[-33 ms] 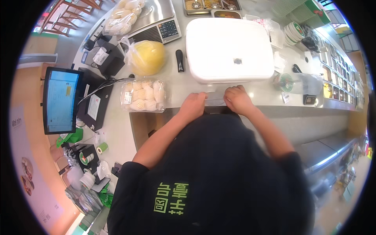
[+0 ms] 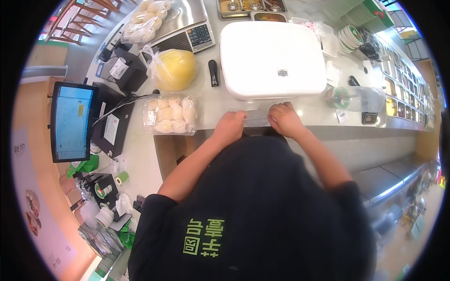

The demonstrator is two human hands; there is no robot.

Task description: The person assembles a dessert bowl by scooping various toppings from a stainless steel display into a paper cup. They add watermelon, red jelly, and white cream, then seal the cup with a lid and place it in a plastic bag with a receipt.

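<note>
My left hand [image 2: 230,126] is closed at the near edge of the counter, fingers curled in. Opposite it, my right hand [image 2: 285,119] is closed too, fingertips pinched together. Between them stretches a thin, see-through piece of plastic [image 2: 257,119], perhaps a bag, with one side in each hand. Just beyond my hands lies a large white box [image 2: 273,56] with rounded corners and its top closed. To the left of my left hand sits a clear plastic box [image 2: 169,115] of fruit in foam nets. What my curled fingers cover is hidden.
A clear bag with a yellow round thing [image 2: 175,70] and a black handheld tool [image 2: 213,73] lie left of the white box. Behind stands a scale [image 2: 201,36]; far left, a monitor [image 2: 72,122]. A clear plastic cup [image 2: 339,98] lies at right, near food trays [image 2: 397,100].
</note>
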